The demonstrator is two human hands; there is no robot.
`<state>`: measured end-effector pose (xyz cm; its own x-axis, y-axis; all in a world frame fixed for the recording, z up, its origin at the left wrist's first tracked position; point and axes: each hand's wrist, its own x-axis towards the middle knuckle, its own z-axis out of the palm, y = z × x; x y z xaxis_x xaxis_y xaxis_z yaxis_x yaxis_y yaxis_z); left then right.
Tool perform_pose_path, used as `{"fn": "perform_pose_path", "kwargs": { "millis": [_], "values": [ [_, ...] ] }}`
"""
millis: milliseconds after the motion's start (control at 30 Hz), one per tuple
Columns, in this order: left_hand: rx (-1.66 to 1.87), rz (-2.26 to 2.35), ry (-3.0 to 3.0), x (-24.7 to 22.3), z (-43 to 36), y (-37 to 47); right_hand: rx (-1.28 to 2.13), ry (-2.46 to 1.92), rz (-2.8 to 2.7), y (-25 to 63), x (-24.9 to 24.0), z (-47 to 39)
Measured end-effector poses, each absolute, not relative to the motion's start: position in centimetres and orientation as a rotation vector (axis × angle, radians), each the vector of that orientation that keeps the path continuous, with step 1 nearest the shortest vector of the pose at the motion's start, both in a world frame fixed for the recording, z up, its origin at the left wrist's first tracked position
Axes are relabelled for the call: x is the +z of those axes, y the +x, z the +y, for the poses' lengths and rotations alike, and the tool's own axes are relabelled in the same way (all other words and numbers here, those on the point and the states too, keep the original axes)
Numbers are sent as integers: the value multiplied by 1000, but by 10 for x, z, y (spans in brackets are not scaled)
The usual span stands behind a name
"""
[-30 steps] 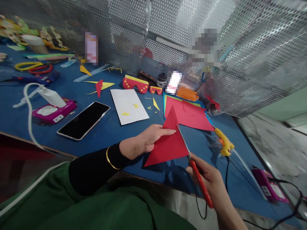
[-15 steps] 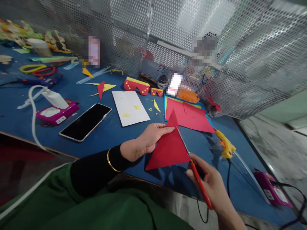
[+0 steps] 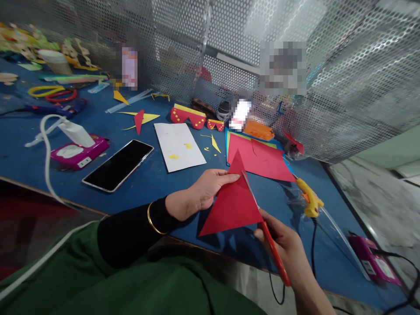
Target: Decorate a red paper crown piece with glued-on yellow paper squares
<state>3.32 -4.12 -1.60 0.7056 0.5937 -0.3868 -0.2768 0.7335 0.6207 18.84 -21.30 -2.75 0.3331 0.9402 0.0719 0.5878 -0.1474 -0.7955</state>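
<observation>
A triangular piece of red paper [image 3: 229, 205] is pinched along its left edge by my left hand [image 3: 210, 186], thumb on top. My right hand [image 3: 284, 240] is closed around the red-handled scissors [image 3: 274, 251]. Their blades lie along the paper's right edge, with the tip near my left thumb. The fingers of my left hand beneath the paper are partly hidden. Just beyond the triangle, a stack of coloured paper [image 3: 262, 159] has a red sheet on top.
Left of my hands lie a white sheet [image 3: 177, 151] with yellow scraps and a black-screened phone [image 3: 118, 165]. A yellow glue gun [image 3: 308, 199] rests at the right. Red-and-yellow paper masks [image 3: 187, 116] stand behind, near the perforated metal screen [image 3: 177, 39]. Purple power socket [image 3: 374, 260] at far right.
The scissors and red paper hold nearly the same position. The view has shifted very slightly; both hands keep their grip.
</observation>
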Motion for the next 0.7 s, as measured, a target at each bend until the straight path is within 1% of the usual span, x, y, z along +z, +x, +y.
{"fn": "perform_pose_path", "kwargs": {
  "millis": [400,700],
  "values": [
    [489,611,591,-16,-41,32,633,-1745,-1339,186,-25,-211],
    [471,594,581,-18,-40,33,628,-1776,-1368,193,-30,-215]
  ]
}}
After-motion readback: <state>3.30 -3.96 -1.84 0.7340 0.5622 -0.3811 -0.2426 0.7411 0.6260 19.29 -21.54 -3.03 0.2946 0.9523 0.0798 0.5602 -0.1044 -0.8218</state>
